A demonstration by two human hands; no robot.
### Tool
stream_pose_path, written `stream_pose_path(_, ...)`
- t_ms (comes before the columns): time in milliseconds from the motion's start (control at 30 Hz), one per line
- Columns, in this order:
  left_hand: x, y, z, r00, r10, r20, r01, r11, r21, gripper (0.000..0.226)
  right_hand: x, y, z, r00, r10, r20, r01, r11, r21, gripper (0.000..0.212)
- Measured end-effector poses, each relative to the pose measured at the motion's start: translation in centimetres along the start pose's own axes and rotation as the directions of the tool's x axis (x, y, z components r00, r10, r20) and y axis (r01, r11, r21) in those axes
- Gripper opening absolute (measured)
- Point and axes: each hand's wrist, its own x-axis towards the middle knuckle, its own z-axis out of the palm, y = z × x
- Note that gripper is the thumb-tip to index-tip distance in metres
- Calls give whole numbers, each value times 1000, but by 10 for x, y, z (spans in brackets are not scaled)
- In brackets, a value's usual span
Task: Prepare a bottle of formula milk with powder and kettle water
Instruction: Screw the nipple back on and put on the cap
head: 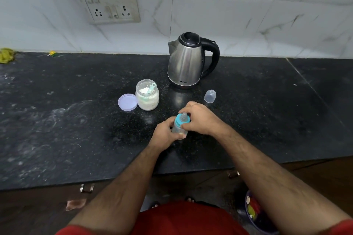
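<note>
Teal plastic marks the screw collar (183, 119) under our right hand (200, 119), whose fingers (186, 126) curl round its rim, with the teat poking up between them. Our left hand (164, 134) wraps the clear bottle (178, 129) low on its body, fingers clamped on it, holding it tilted just above the black tabletop (76, 120). We judge the step in hand to be turning the collar, but whether it is coming off or going on we cannot tell, since the bottle's contents are hard to read. The powder jar (147, 95) stands open with a scoop (151, 88) inside and its lilac lid (127, 102) touching it on the left. The steel kettle (188, 61) sits behind, lid closed, and the clear cap (210, 96) lies near it. If the collar is loosening, the next move calls for setting it aside cleanly and keeping the bottle upright for powder.
</note>
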Motion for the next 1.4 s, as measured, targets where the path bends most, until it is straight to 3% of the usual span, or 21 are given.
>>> stream_pose_path(800, 0, -1, 0, 1000, -15, 4, 15, 998, 54, 61, 8, -20, 1, 996, 79, -32, -85, 961, -264, 24)
stream_pose_path(1033, 1, -1, 0, 1000, -8, -6, 8, 998, 69, 58, 12, -32, 1, 982, 186, -29, -185, 925, -332, 34)
stream_pose_path(1133, 0, 0, 0, 1000, -10, -3, 11, 998, 64, 56, 9, -24, 1, 982, 190, -13, -183, 925, -332, 57)
stream_pose_path(1267, 0, -1, 0, 1000, 2, -5, -1, 999, 43, 64, 6, -2, -9, 988, 74, 136, -55, 988, -143, 80)
stream_pose_path(1400, 0, -3, 1, 1000, 7, -5, -7, 999, 52, 65, 9, 11, -4, 991, -36, 129, 48, 994, -94, 42)
